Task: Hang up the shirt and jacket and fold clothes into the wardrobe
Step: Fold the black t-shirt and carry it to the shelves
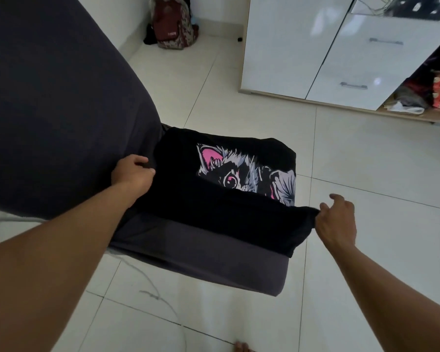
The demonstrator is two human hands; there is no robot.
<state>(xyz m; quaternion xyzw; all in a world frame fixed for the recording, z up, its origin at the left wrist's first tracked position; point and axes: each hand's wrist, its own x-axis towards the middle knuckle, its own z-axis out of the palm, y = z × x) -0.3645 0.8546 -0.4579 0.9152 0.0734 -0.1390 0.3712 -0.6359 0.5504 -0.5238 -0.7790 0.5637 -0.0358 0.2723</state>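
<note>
- Toes (242,348) show at the bottom edge of the frame, on the white tiled floor (366,161).
- A thin grey cable (153,288) trails over the tiles at lower left.
- Two bare forearms reach in from the lower corners towards the centre.
- A dark grey cushion (201,260) sits at the centre and bears the shirt (188,194).
- The right grip (337,219), right of centre, pinches the shirt's right corner between thumb and forefinger. Its other fingers are loosely curled above.
- The shirt is black and lies flat across the cushion top. Its near band is folded over and covers the lower part of a print (241,171) of a grey animal with a pink ear. Its right end hangs past the cushion's right edge.
- The left grip (132,174), left of centre, has its fingers curled round the shirt's left edge, just beside a large dark grey sofa part (61,97) that fills the upper left.
- A glossy white wardrobe (290,47) stands at upper right, with two drawers (366,67) bearing metal handles.
- At the right edge an open compartment holds a loose heap of clothes (417,97).
- A dark red backpack (173,29) leans in the corner at top centre.
</note>
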